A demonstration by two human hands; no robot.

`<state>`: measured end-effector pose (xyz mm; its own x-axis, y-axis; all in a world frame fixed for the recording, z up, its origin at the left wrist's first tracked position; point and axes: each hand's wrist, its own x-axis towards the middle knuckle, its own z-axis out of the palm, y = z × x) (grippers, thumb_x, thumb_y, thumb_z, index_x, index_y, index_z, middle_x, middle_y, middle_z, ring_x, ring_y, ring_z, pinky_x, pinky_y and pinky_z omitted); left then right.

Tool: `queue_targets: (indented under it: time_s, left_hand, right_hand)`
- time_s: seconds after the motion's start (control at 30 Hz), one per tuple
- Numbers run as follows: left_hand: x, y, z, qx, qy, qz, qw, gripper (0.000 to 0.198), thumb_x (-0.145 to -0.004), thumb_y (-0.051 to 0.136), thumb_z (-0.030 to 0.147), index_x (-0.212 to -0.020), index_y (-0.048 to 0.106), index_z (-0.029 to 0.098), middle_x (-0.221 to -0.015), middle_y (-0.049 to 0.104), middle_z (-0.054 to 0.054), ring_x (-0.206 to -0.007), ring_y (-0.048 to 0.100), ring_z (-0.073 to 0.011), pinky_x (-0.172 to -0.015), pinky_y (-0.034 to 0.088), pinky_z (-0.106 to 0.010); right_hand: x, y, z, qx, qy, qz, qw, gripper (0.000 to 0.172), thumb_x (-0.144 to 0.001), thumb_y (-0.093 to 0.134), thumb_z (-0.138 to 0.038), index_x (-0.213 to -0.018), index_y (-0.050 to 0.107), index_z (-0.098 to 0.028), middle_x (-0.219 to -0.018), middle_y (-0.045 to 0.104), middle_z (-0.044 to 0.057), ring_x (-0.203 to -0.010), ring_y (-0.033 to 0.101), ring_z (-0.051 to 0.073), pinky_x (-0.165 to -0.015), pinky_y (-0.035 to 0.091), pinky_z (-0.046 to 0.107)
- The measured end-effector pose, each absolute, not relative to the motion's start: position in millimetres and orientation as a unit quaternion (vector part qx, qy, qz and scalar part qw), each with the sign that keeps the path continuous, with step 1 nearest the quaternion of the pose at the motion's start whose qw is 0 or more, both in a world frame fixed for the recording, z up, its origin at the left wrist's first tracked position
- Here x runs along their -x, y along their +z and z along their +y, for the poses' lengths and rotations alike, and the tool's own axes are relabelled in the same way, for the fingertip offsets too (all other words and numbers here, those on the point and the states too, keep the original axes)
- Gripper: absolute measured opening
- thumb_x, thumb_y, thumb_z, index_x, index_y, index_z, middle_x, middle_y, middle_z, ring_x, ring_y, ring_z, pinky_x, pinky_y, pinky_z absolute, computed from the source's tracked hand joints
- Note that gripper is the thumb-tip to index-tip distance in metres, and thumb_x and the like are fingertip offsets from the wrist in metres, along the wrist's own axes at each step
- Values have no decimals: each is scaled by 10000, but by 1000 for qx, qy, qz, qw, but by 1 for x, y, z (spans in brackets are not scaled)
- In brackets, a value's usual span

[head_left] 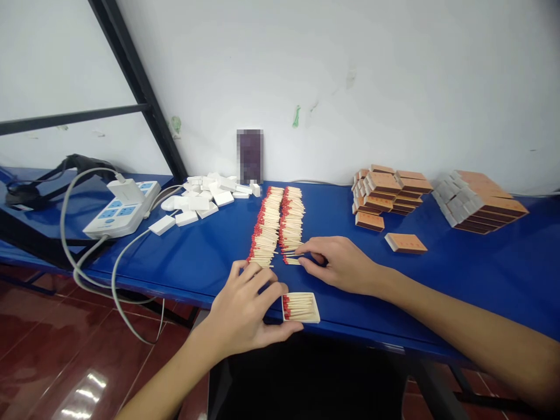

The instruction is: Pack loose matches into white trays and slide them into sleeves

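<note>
My left hand point(250, 303) grips a small white matchbox tray point(315, 319) at the table's front edge, thumb on the near side and index finger at the far left corner. Red-tipped matches point(300, 305) lie side by side in the tray. My right hand point(339, 263) reaches to the near end of the right-hand row of loose matches point(292, 221). Its thumb and index finger pinch around the ends of a few matches there. A second row of matches point(266, 224) runs alongside on the left, close beyond my left fingers.
White empty-looking trays point(199, 203) are heaped at the back left, beside a power strip point(122, 213) with looping cables. Orange matchboxes point(389, 189) stand stacked on the right, with another stack point(481, 201) farther right. One single matchbox point(406, 242) lies in front.
</note>
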<state>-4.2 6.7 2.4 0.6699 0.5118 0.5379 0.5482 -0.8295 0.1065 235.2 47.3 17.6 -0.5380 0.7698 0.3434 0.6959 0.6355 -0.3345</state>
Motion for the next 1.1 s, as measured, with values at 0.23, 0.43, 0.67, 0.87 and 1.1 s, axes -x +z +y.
queue_targets:
  time_s: [0.23,0.43,0.67,0.87,1.1]
  left_hand:
    - [5,3,5,913,-286,-290,33,364,-869,634,529,-948,626,173,-914,632,-63,-859,545,-226,-819,348,-396]
    - [4,2,6,913,-286,-290,39,370,-868,627,540,-939,632,178,-905,633,-60,-854,550,-224,-817,351,-397]
    - [4,3,6,912,-287,-290,40,370,-867,626,539,-942,636,178,-904,635,-62,-854,555,-226,-824,356,-400]
    - [4,3,6,912,-288,-290,42,364,-859,640,534,-937,639,178,-900,633,-58,-852,562,-227,-819,358,-399]
    - [4,3,6,911,-288,-291,45,367,-860,631,544,-935,640,184,-900,637,-59,-847,562,-226,-812,366,-395]
  right_hand:
    - [-236,16,48,410,88,-875,242,192,-907,531,-261,-890,706,-183,-619,559,-18,-553,472,108,-574,333,240]
    - [-236,16,48,430,76,-863,254,208,-905,527,-279,-916,711,-181,-606,560,-21,-537,465,109,-562,329,241]
    - [-235,17,49,453,73,-860,222,287,-928,508,-304,-1107,718,-225,-658,620,-9,-557,508,120,-570,336,242]
    - [-235,18,48,461,80,-861,201,301,-930,507,-316,-1129,719,-240,-624,617,-16,-530,504,120,-566,335,243]
    - [-235,18,48,457,89,-859,213,278,-908,530,-303,-1080,731,-220,-573,580,-31,-500,476,112,-553,323,239]
